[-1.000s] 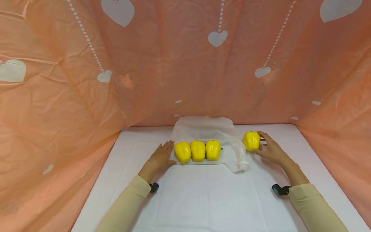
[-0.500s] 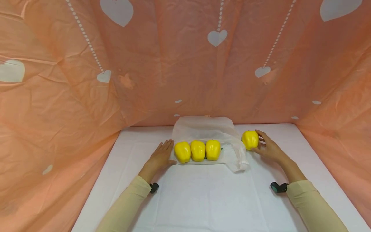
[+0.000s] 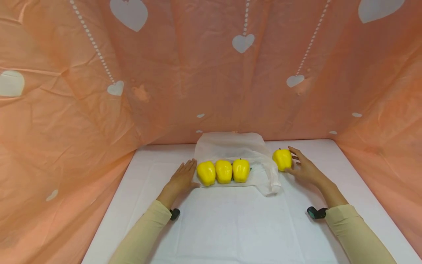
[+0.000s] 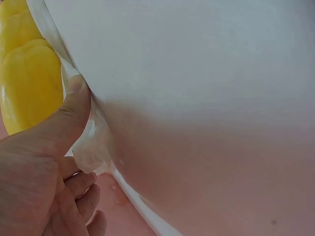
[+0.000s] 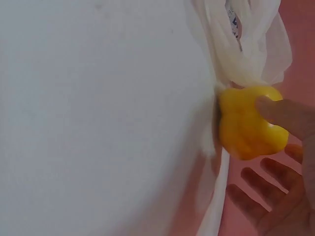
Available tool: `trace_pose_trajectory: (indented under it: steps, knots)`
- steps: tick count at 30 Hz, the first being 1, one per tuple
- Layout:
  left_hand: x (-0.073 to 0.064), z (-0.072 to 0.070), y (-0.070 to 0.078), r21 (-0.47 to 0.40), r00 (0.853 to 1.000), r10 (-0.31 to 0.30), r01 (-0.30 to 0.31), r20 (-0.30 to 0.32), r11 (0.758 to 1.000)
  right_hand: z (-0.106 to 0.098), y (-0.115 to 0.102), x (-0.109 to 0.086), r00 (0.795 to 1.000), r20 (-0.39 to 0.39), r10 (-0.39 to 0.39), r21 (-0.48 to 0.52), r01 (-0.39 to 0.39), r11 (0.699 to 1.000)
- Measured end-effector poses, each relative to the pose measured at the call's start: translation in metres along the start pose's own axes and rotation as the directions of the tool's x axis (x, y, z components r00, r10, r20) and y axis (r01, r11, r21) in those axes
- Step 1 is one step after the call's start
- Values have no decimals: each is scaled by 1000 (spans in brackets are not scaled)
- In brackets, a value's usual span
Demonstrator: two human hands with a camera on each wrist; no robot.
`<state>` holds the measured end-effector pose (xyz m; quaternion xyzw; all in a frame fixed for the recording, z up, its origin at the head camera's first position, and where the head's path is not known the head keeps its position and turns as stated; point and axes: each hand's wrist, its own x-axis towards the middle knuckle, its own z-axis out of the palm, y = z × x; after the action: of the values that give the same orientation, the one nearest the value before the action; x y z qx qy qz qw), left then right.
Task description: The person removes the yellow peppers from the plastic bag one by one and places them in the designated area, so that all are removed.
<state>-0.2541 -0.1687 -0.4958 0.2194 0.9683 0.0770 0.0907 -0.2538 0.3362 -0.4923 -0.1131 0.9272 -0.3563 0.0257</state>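
Observation:
Three glossy yellow apples [image 3: 224,171] stand side by side on a thin whitish plastic bag [image 3: 230,143] spread on the table. By the leftmost one, my left hand [image 3: 182,179] lies with fingers extended along the bag's left edge. Its thumb touches the bag's near corner in the left wrist view. Right of the bag, another yellow apple [image 3: 282,159] with lobed base and thin stem is pinched by my right hand [image 3: 304,169]. Thumb and index finger hold it, while the other fingers are spread in the right wrist view. It sits upright, close to the bag's crumpled right end.
A white cloth covers the table [image 3: 224,227]. Peach-coloured curtains [image 3: 211,80] with white hearts hang along the back and both sides. The bag's crumpled handle part [image 3: 271,185] lies between the row of apples and my right hand.
My right hand has shifted slightly left with the apple, bringing it nearer the bag. The left hand and the row of three apples stay in place.

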Motion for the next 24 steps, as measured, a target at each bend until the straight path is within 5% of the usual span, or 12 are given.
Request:
trace_pose_trajectory:
  steps: [16,24]
  knots:
    - [-1,-1,2,-11,1000,-15,15,7,1000,9,-48,-6,987,-134,-92,-68,83,994]
    - [-2,-1,3,-28,999,-27,27,18,999,24,-67,-5,990,-88,-108,-39,105,994]
